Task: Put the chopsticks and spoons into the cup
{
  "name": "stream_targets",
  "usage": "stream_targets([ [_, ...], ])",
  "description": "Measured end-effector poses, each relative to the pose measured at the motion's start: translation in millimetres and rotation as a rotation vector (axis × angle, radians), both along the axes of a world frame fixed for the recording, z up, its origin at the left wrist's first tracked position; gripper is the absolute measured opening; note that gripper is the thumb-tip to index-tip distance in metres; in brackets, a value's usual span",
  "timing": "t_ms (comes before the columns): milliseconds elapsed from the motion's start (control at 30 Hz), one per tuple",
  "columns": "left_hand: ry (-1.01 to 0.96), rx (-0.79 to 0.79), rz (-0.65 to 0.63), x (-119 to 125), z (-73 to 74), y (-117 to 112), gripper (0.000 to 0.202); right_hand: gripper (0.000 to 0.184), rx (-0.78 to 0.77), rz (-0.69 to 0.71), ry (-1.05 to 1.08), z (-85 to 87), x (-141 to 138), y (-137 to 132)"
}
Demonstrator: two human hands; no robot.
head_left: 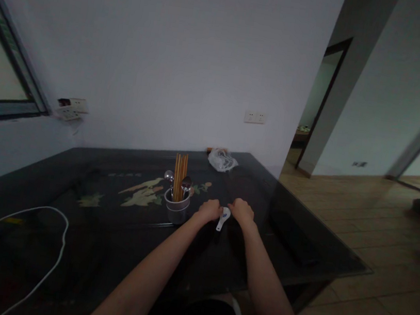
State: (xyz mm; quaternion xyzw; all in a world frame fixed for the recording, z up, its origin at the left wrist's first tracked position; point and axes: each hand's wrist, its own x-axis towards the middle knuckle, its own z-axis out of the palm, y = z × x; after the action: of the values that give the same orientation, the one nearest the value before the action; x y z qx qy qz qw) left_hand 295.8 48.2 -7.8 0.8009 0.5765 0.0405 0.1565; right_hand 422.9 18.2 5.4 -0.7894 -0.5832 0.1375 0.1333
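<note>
Both my arms reach forward over a dark glass-topped table (pixel 299 243). My left hand (pixel 210 211) and my right hand (pixel 242 210) lie knuckles up, fingers curled, close on either side of a white ceramic spoon (pixel 223 219) with blue marks. The spoon's bowl sits between the two hands and its handle points back toward me. I cannot make out which hand grips it. Just left of my left hand stands a grey utensil cup (pixel 177 206) holding wooden chopsticks (pixel 179 176) and two metal spoons.
A crumpled clear plastic bag (pixel 222 160) lies at the table's far edge by the wall. A white cable (pixel 47 260) loops over the near left of the table. A window is at left; wooden floor and a doorway (pixel 319 100) are at right.
</note>
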Motion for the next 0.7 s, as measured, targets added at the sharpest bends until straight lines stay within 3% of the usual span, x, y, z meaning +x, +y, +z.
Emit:
stream_targets([
  [433, 0.032, -0.036, -0.075, -2.4, 0.7, 2.7, 0.028, 0.038, -0.057, 0.028, -0.008, -2.2, -0.7, -2.9],
  [700, 0.018, -0.058, -0.06, -8.9, -0.7, -9.4, 0.037, 0.036, -0.073, 0.05, -0.008, -1.0, -1.4, -4.0],
])
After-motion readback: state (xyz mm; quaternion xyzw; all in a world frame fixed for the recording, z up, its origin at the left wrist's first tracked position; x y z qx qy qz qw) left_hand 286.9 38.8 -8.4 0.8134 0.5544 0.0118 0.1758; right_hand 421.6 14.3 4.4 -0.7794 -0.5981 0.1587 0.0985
